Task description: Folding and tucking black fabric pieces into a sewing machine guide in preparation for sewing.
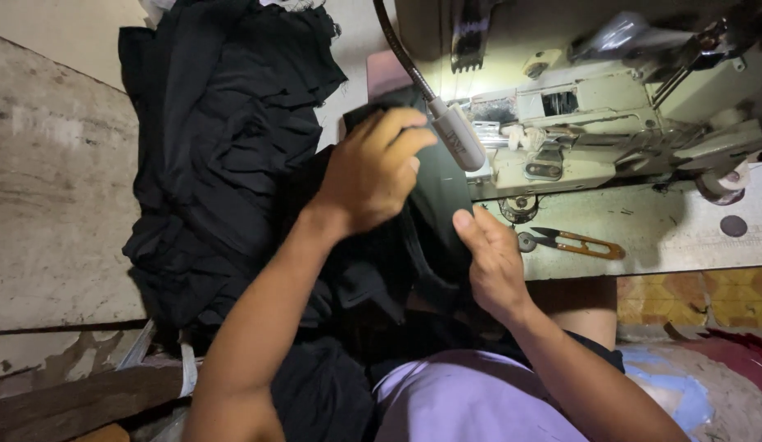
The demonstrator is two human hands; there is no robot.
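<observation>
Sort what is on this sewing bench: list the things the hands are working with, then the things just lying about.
In use:
left hand and right hand, both on the black fabric piece
sewing machine
gooseneck lamp

Lying about:
thread snips
heap of black cloth

A sewing workshop: an industrial sewing machine, thread snips and heaped black fabric.
</observation>
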